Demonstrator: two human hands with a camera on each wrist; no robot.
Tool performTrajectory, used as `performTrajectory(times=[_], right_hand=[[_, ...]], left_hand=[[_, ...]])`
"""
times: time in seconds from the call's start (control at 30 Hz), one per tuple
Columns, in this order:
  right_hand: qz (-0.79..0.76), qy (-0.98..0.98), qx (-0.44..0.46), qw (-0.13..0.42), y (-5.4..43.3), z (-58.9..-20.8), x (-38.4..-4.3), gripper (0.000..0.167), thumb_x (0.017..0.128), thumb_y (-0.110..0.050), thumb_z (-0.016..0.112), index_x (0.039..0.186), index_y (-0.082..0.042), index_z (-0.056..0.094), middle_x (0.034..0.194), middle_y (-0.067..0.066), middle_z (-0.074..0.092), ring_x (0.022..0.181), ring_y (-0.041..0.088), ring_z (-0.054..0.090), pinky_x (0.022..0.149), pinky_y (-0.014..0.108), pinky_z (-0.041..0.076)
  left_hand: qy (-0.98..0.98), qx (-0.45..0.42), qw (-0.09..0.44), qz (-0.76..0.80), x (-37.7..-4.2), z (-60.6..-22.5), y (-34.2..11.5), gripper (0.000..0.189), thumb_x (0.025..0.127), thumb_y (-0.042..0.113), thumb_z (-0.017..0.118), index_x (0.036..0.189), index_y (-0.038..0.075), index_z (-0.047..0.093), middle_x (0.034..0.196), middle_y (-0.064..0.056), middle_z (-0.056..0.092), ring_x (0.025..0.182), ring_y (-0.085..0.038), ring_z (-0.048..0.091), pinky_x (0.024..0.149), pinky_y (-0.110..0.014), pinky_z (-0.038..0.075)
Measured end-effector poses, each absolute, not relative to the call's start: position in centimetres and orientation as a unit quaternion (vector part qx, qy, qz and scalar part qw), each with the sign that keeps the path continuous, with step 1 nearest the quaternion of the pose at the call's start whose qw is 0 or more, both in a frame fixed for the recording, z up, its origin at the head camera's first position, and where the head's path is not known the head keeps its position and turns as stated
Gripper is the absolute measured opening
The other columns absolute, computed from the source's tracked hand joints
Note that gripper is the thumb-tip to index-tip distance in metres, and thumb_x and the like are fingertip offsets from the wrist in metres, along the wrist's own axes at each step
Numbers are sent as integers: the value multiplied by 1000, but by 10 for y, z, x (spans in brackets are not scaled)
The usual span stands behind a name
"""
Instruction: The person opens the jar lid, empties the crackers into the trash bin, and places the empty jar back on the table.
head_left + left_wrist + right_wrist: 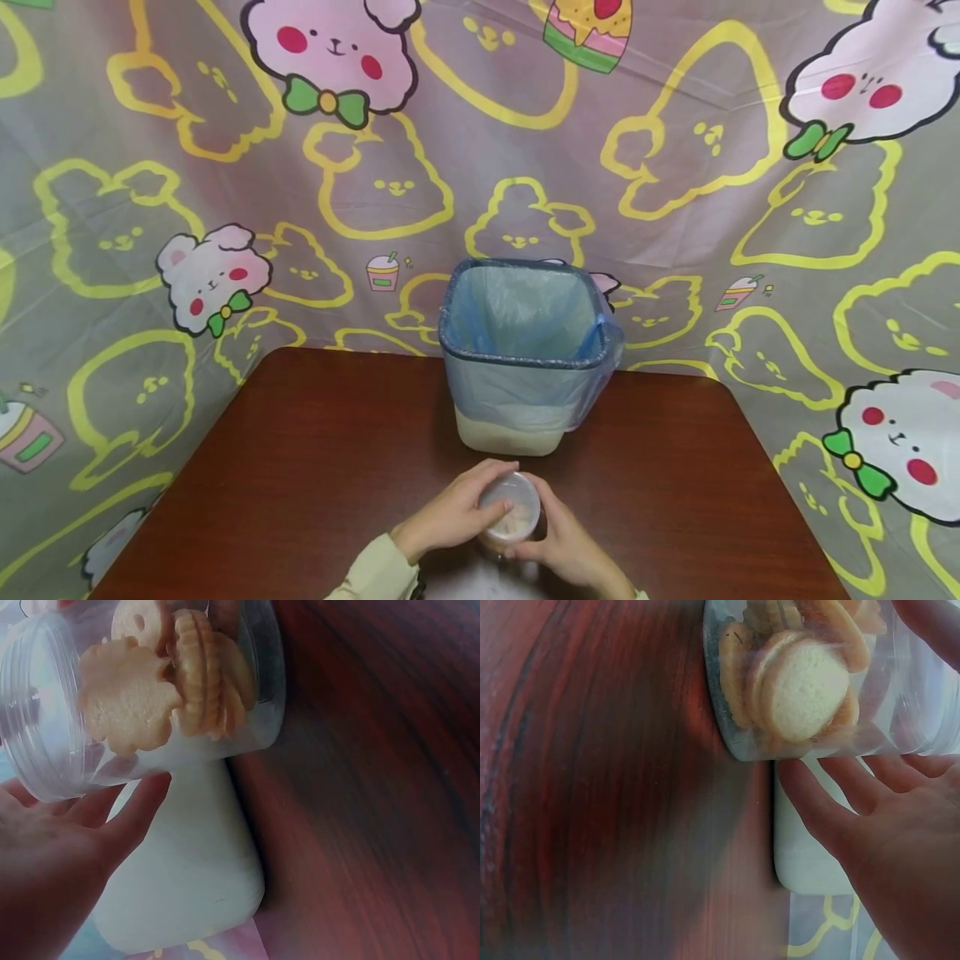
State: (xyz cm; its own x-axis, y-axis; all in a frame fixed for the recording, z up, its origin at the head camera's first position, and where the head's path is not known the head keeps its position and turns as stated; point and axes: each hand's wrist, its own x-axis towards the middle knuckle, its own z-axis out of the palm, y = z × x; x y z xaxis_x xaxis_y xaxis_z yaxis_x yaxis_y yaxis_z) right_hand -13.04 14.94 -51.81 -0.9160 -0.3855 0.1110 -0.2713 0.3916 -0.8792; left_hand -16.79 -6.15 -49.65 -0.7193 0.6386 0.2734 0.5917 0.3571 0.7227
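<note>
A clear plastic jar (517,493) stands upright at the front middle of the table, between my two hands. Its round, see-through top faces up in the head view. Inside are several cookies (127,697): a flower-shaped one, a ridged sandwich cookie and, in the right wrist view, a round pale one (806,690). My left hand (467,507) holds the upper part from the left, its thumb lying over the top. From the other side my right hand (561,540) grips the jar's wall, thumb toward me and fingers around the far side.
Just beyond the jar stands a white bin (510,437) lined with a blue plastic bag (525,387), its mouth facing up. The dark red-brown wooden table (322,467) ends against a cartoon-printed curtain (450,150) at the back and sides.
</note>
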Motion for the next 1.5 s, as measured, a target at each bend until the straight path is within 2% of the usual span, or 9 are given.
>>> performTrajectory(times=[0.3, 0.93, 1.23, 1.5], right_hand=[[-516, 833, -193, 55, 149, -518, -130, 90, 65, -35, 88, 141, -23, 40, 133, -9, 55, 122, 12, 50, 103, 28, 38], [-517, 834, -181, 64, 148, -517, -130, 95, 65, -36, 87, 144, -27, 36, 135, -10, 52, 123, 13, 48, 102, 30, 39], [-523, 831, -179, 64, 149, -519, -130, 95, 66, -34, 88, 145, -24, 36, 135, -7, 53, 124, 16, 48, 103, 29, 38], [-519, 834, -178, 61, 149, -520, -129, 95, 65, -35, 88, 144, -24, 37, 136, -10, 51, 124, 13, 48, 103, 29, 38]], left_hand=[[824, 354, 37, 442, -167, -499, -61, 47, 96, 28, 59, 140, 15, 49, 135, -4, 56, 119, -15, 56, 100, -32, 47], [835, 315, 14, 450, -160, -501, -58, 49, 95, 33, 59, 140, 16, 50, 136, 0, 56, 123, -18, 55, 103, -34, 46], [840, 328, 2, 432, -157, -501, -61, 48, 98, 32, 55, 142, 13, 47, 137, -5, 56, 124, -17, 54, 103, -36, 46], [841, 328, 2, 431, -156, -502, -65, 46, 100, 30, 52, 142, 12, 47, 137, -5, 55, 125, -18, 54, 105, -38, 45]])
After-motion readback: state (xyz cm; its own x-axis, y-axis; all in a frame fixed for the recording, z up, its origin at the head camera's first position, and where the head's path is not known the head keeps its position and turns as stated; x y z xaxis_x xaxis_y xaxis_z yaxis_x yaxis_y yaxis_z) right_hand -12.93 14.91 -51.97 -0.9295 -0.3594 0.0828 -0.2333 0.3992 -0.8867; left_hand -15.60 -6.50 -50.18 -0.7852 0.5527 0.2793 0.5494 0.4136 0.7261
